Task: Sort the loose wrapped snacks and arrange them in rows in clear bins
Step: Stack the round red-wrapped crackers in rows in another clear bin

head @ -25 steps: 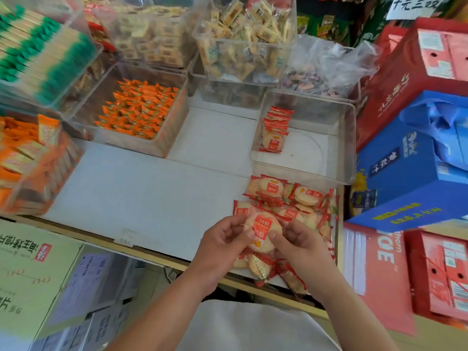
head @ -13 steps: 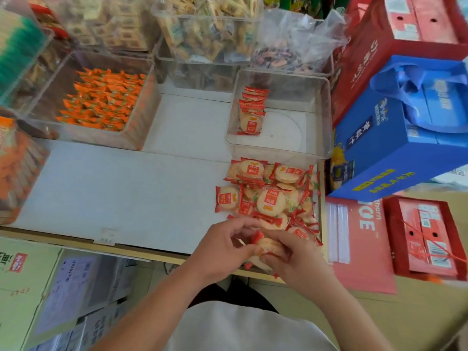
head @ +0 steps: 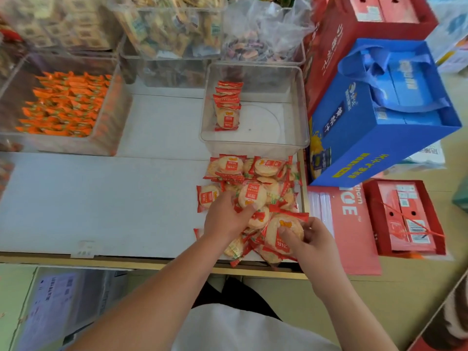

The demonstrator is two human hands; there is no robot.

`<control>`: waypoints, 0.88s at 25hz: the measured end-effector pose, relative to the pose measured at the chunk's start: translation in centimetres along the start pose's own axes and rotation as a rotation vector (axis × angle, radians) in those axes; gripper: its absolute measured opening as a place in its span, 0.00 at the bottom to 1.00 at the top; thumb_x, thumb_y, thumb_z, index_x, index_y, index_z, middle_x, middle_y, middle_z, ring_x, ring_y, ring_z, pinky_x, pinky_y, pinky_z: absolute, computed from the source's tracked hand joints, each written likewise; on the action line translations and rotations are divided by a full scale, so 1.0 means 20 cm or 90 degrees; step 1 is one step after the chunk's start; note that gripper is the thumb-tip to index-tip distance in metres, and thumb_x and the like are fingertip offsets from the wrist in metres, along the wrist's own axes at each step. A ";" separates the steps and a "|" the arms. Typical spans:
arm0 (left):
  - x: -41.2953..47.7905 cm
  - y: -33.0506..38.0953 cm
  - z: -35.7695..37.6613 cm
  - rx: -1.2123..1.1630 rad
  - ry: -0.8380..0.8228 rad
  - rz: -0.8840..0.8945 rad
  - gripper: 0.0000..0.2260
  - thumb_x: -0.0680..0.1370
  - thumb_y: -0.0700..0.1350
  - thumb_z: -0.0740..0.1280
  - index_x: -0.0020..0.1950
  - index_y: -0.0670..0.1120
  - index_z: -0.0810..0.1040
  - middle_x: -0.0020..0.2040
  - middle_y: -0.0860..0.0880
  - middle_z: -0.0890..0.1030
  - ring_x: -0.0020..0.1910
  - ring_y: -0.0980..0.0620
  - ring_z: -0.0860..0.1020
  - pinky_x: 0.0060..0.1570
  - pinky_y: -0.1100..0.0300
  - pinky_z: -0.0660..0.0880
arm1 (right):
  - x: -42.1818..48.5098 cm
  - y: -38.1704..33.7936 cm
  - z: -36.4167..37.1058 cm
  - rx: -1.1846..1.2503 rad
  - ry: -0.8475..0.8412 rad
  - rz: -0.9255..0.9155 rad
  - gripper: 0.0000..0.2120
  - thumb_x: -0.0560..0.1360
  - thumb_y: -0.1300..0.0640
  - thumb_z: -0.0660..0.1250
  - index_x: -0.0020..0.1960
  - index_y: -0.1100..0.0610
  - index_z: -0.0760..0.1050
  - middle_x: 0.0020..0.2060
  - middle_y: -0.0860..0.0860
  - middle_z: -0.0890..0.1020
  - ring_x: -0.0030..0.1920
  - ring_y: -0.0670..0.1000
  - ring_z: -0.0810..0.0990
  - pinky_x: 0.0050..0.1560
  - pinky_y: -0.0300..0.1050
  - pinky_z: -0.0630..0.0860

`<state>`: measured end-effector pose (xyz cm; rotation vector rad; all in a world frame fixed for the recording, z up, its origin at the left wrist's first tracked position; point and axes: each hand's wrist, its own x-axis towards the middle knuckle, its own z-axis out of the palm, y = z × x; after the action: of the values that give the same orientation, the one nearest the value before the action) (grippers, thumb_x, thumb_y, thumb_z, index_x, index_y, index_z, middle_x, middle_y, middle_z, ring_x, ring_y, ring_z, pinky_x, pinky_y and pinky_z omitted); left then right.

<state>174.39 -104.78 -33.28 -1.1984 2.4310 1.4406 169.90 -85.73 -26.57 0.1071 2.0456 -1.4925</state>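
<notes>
On the white shelf point(head: 101, 198), our pile of wrapped rice crackers point(head: 263, 171) lies just in front of the clear bin point(head: 255, 146). Right hand point(head: 312, 240) pinches one cracker packet point(head: 281, 234) at the pile's near corner, and left hand point(head: 222, 220) curls round another packet point(head: 252, 196) on top. Inside the bin, a short row of packets point(head: 227, 107) stands along the left wall. Orange candies point(head: 65, 105) fill a bin further left, and a blue gift box point(head: 374, 117) sits to the right.

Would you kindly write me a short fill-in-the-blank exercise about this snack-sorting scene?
1. The packet at the near right of the pile is gripped by the ___ hand.
2. The row of packets in the clear bin lines its ___ wall.
3. The big bin left of it holds snacks in ___ wrappers.
Missing: right; left; orange.
</notes>
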 end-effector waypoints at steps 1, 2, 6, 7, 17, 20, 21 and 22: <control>0.04 0.01 0.02 0.029 -0.003 0.002 0.25 0.71 0.67 0.72 0.62 0.54 0.77 0.56 0.61 0.79 0.54 0.58 0.79 0.52 0.53 0.80 | 0.01 -0.01 -0.01 -0.004 0.004 -0.003 0.09 0.76 0.60 0.75 0.53 0.54 0.77 0.43 0.49 0.88 0.44 0.52 0.87 0.42 0.46 0.81; 0.06 0.00 0.04 0.056 -0.003 0.008 0.25 0.69 0.67 0.73 0.60 0.55 0.78 0.53 0.60 0.81 0.51 0.56 0.80 0.49 0.51 0.81 | 0.01 -0.03 -0.02 -0.004 0.007 -0.006 0.09 0.76 0.59 0.75 0.53 0.54 0.77 0.43 0.50 0.88 0.44 0.52 0.87 0.43 0.47 0.82; 0.10 -0.02 0.03 0.040 -0.022 0.037 0.20 0.69 0.59 0.78 0.57 0.54 0.79 0.48 0.58 0.82 0.47 0.55 0.81 0.44 0.54 0.81 | 0.01 -0.04 -0.06 0.024 0.026 -0.012 0.09 0.77 0.60 0.75 0.53 0.56 0.77 0.44 0.53 0.88 0.44 0.54 0.87 0.44 0.50 0.82; 0.10 -0.02 0.01 0.009 -0.030 0.034 0.20 0.69 0.57 0.79 0.56 0.53 0.79 0.48 0.57 0.82 0.47 0.55 0.81 0.44 0.53 0.81 | 0.01 -0.03 -0.07 0.033 0.033 -0.012 0.09 0.77 0.60 0.75 0.53 0.56 0.76 0.43 0.53 0.88 0.44 0.56 0.87 0.43 0.50 0.82; -0.23 0.15 -0.55 -0.117 -0.139 0.127 0.21 0.76 0.44 0.76 0.56 0.70 0.77 0.51 0.67 0.82 0.52 0.70 0.79 0.51 0.73 0.76 | 0.10 -0.16 0.07 -0.006 -0.036 -0.061 0.04 0.80 0.57 0.70 0.53 0.49 0.80 0.47 0.52 0.86 0.50 0.56 0.85 0.56 0.57 0.83; -0.26 0.20 -0.60 -0.131 -0.115 0.129 0.17 0.73 0.44 0.79 0.55 0.60 0.80 0.51 0.60 0.83 0.49 0.66 0.80 0.49 0.68 0.78 | 0.09 -0.25 0.20 -0.008 -0.148 -0.055 0.05 0.83 0.54 0.67 0.57 0.50 0.81 0.49 0.49 0.87 0.52 0.52 0.86 0.55 0.54 0.83; -0.26 0.22 -0.61 -0.158 -0.079 0.123 0.16 0.72 0.43 0.79 0.54 0.58 0.80 0.51 0.59 0.83 0.47 0.66 0.80 0.47 0.69 0.77 | 0.08 -0.28 0.23 -0.003 -0.181 -0.052 0.06 0.84 0.53 0.65 0.56 0.49 0.81 0.49 0.46 0.87 0.51 0.47 0.86 0.54 0.50 0.83; -0.25 0.22 -0.63 -0.184 -0.044 0.119 0.16 0.72 0.42 0.80 0.54 0.57 0.81 0.51 0.59 0.84 0.47 0.65 0.81 0.46 0.70 0.77 | 0.07 -0.31 0.25 0.000 -0.206 -0.055 0.07 0.84 0.51 0.63 0.55 0.46 0.81 0.48 0.41 0.87 0.49 0.41 0.85 0.52 0.44 0.82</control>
<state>178.75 -110.38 -21.00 -0.9632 2.4027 1.9070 168.29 -92.89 -22.98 -0.2125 1.8081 -1.4537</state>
